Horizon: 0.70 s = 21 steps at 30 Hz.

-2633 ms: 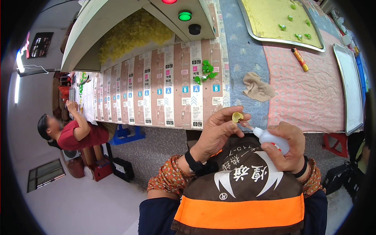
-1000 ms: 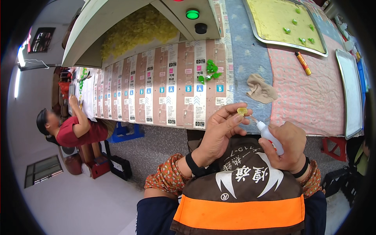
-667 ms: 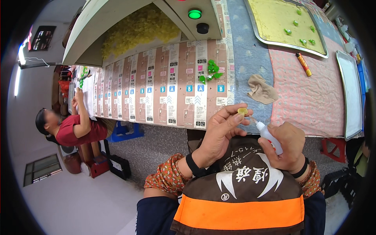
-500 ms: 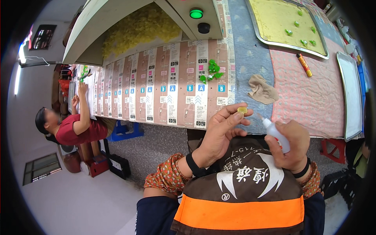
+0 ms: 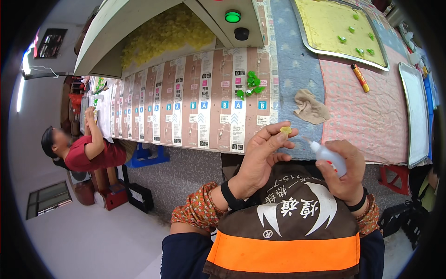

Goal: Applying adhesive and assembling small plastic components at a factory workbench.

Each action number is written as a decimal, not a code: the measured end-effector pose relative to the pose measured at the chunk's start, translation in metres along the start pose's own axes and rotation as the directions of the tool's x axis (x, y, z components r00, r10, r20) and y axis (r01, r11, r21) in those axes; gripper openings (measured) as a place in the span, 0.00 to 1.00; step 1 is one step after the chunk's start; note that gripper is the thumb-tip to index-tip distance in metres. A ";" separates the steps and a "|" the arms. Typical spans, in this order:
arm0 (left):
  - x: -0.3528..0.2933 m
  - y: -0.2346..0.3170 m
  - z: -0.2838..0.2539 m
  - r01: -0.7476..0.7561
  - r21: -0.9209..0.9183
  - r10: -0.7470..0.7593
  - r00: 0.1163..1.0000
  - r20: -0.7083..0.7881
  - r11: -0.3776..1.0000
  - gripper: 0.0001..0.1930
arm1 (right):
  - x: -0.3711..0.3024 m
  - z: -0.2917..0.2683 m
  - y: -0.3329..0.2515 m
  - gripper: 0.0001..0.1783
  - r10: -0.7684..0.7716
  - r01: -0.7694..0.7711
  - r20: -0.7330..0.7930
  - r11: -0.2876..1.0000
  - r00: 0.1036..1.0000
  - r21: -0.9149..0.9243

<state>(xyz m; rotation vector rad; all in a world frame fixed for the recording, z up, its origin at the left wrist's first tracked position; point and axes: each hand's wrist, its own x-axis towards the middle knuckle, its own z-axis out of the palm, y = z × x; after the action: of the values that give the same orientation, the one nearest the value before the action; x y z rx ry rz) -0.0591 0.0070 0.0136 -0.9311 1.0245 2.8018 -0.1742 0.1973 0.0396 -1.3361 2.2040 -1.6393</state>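
Between the thumb and fingertips of my left hand (image 5: pixel 261 156) is a small yellow translucent piece (image 5: pixel 285 130), held just over the table's near edge. My right hand (image 5: pixel 344 174) is wrapped round a white squeeze bottle (image 5: pixel 332 160) with a thin nozzle. The bottle is tilted, its nozzle pointing up and left toward the yellow piece, with a gap between them. Beyond my left hand, a cluster of small green pieces (image 5: pixel 252 83), one with a white eye-like spot, lies on the printed table cover.
A crumpled beige cloth (image 5: pixel 311 107) lies ahead, with an orange-yellow tube (image 5: pixel 360 78) to its right. Farther off stands a metal-rimmed tray (image 5: pixel 320 50) with green pieces. An empty-looking tray (image 5: pixel 413 116) is at right. A machine (image 5: pixel 251 28) holds many yellow pieces. A co-worker (image 5: pixel 88 149) sits left.
The bottle in my right hand has tipped slightly further over. My left hand and the yellow piece have barely shifted. The co-worker's hands have come closer together and lower.
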 end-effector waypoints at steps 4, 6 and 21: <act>-0.001 0.000 0.001 -0.014 0.032 0.014 1.000 -0.005 0.999 0.20 | 0.003 0.006 -0.003 0.22 -0.042 0.045 0.044 0.998 0.998 -0.053; -0.002 -0.001 0.001 -0.022 0.039 0.022 1.000 -0.001 0.999 0.19 | 0.002 0.006 -0.002 0.22 -0.056 0.060 0.052 0.995 0.997 -0.077; -0.003 -0.002 0.003 -0.060 0.072 0.061 0.998 -0.003 0.996 0.19 | -0.003 0.002 0.001 0.23 -0.076 0.082 0.048 0.987 0.996 -0.140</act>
<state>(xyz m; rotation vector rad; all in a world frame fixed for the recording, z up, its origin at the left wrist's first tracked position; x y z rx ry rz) -0.0579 0.0109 0.0159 -0.9156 1.1657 2.7904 -0.1720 0.1976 0.0363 -1.4974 2.3099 -1.4878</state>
